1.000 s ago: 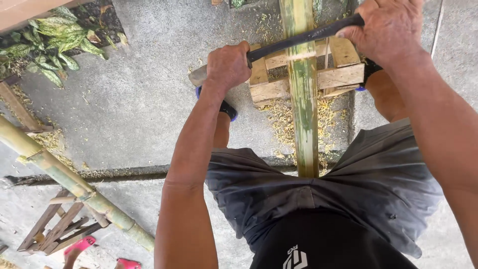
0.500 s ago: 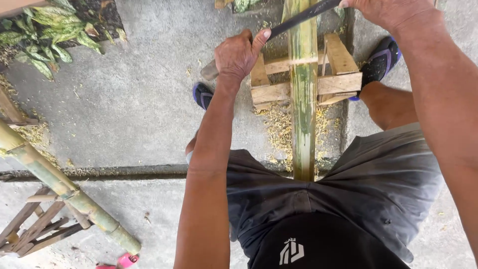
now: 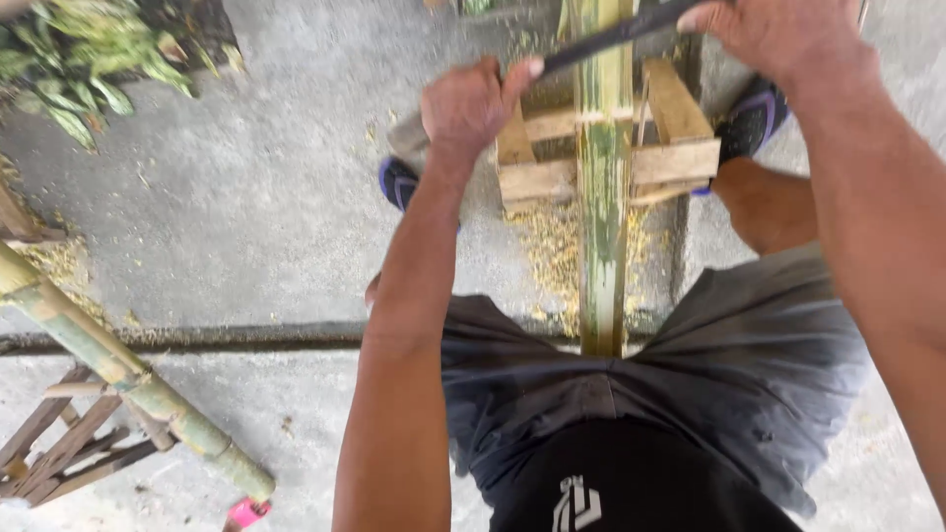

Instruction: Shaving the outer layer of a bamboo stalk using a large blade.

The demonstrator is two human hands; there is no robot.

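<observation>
The left hand is curled tight around one end of a long dark metal blade, thumb pressed along its top edge. The right hand is closed over the blade's other end, at the top edge of the view. The blade lies crosswise over a long green bamboo pole, touching its upper face. The pole runs away from the person, between the knees, and rests in a small pale wooden cradle standing on the grey concrete floor. Pale yellow shavings lie scattered on the floor beside and under the pole. A blue shoe shows just right of the cradle. Well to the left, a second green bamboo pole lies slanted over a darker wooden stand, and a heap of green leaves sits in the far corner.
</observation>
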